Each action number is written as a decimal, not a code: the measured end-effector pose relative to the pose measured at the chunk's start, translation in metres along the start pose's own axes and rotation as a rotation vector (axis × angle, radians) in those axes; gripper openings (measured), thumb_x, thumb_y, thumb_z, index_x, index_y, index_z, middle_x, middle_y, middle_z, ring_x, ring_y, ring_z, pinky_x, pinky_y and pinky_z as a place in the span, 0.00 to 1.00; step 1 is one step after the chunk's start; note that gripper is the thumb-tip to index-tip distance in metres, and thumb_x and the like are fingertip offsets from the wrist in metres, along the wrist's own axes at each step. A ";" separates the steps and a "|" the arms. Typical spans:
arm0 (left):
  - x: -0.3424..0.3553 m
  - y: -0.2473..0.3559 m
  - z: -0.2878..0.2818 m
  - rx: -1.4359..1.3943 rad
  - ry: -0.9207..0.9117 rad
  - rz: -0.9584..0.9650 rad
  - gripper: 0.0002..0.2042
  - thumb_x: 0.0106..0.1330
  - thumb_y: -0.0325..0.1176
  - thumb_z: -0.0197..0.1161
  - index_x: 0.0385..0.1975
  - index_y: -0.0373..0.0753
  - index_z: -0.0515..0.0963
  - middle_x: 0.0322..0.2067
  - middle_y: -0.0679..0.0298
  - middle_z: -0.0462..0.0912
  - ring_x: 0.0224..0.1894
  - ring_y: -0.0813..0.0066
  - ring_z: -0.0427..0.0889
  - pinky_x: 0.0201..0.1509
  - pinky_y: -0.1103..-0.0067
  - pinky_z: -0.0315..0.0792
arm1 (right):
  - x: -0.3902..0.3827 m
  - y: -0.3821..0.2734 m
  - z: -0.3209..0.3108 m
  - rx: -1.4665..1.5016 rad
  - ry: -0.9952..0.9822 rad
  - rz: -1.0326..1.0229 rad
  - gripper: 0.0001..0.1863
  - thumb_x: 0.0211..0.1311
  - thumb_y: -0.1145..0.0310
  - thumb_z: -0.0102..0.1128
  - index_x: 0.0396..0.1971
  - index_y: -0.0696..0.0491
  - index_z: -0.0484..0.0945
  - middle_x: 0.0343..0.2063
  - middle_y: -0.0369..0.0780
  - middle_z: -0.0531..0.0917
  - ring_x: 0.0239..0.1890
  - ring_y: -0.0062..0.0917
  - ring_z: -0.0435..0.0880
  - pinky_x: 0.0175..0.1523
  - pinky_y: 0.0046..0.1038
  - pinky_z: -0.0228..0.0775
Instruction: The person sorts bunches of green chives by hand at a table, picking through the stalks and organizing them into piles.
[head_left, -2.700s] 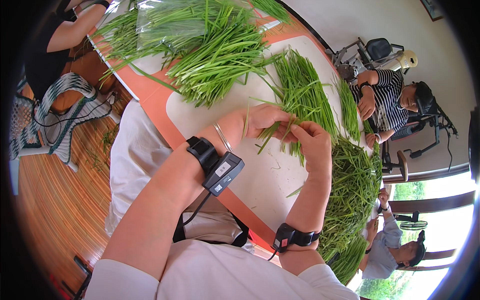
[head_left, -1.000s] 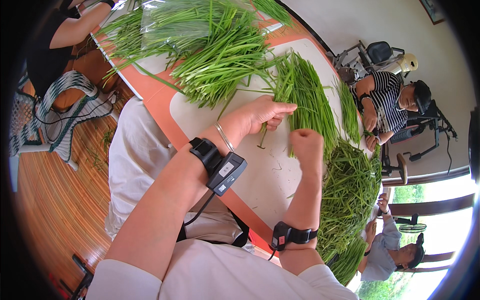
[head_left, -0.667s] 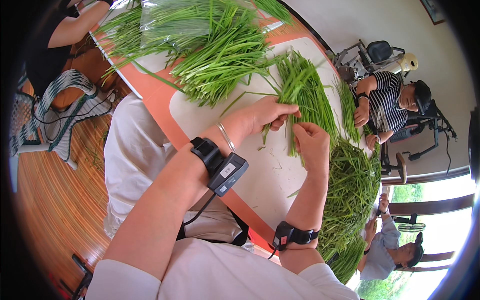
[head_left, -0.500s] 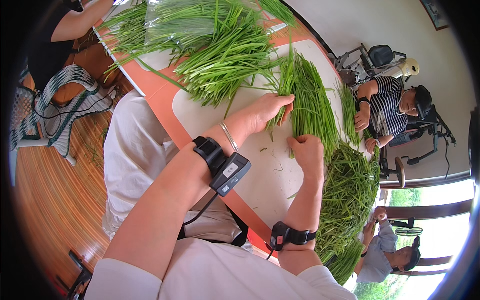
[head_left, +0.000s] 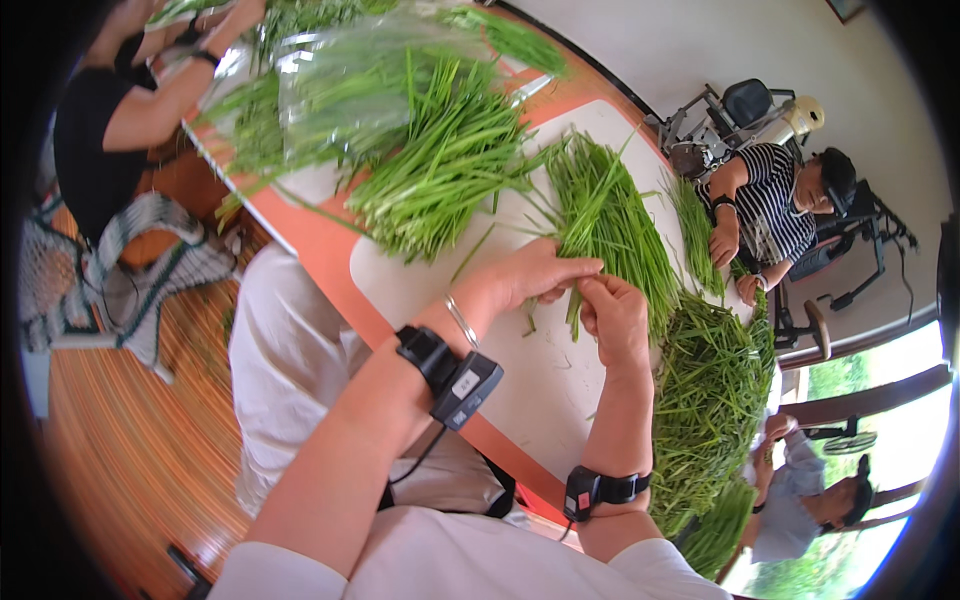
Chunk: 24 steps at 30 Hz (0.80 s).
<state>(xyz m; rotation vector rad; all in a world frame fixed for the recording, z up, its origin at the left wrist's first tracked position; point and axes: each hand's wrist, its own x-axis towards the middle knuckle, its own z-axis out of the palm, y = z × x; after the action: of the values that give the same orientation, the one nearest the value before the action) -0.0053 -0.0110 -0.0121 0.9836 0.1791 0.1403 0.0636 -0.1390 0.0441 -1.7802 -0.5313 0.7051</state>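
Your left hand (head_left: pixel 535 272) and right hand (head_left: pixel 617 315) meet at the fingertips, left curled round green stalks (head_left: pixel 575 312), right pinched on something too small to tell; expect them light, bendy, easily bruised, so hold gently near the ends, just before the heap (head_left: pixel 625 230)

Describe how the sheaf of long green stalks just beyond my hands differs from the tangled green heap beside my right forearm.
The long, neatly laid green sheaf has stalks pointing mostly one way; the loose, tangled green heap has pieces crossing at many angles. The sheaf forms a slimmer band, while the heap looks broader and bulkier. Both consist of thin green strands.
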 end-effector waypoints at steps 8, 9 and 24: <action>0.000 0.006 0.007 -0.009 0.147 -0.024 0.12 0.62 0.41 0.60 0.31 0.38 0.77 0.14 0.73 0.65 0.15 0.83 0.62 0.19 0.84 0.57 | -0.016 0.011 -0.001 0.068 -0.100 0.073 0.10 0.57 0.68 0.58 0.22 0.58 0.77 0.12 0.31 0.71 0.12 0.11 0.62 0.18 0.16 0.51; 0.001 0.006 0.007 0.032 0.177 -0.001 0.12 0.63 0.42 0.59 0.31 0.38 0.76 0.14 0.72 0.66 0.15 0.83 0.63 0.20 0.84 0.58 | -0.019 0.013 -0.001 0.048 -0.123 0.079 0.10 0.57 0.67 0.58 0.22 0.58 0.77 0.12 0.31 0.71 0.13 0.11 0.62 0.18 0.16 0.51; 0.004 -0.002 0.000 -0.153 0.095 0.052 0.12 0.65 0.39 0.57 0.36 0.36 0.71 0.16 0.73 0.63 0.18 0.81 0.64 0.22 0.83 0.60 | -0.024 0.043 -0.016 -0.757 0.433 -0.132 0.17 0.49 0.63 0.61 0.37 0.58 0.75 0.28 0.47 0.81 0.31 0.42 0.79 0.37 0.37 0.70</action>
<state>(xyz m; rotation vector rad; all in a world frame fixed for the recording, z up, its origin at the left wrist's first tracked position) -0.0010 -0.0112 -0.0142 0.8296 0.2261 0.2451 0.0581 -0.1788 0.0112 -2.4796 -0.6555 -0.0147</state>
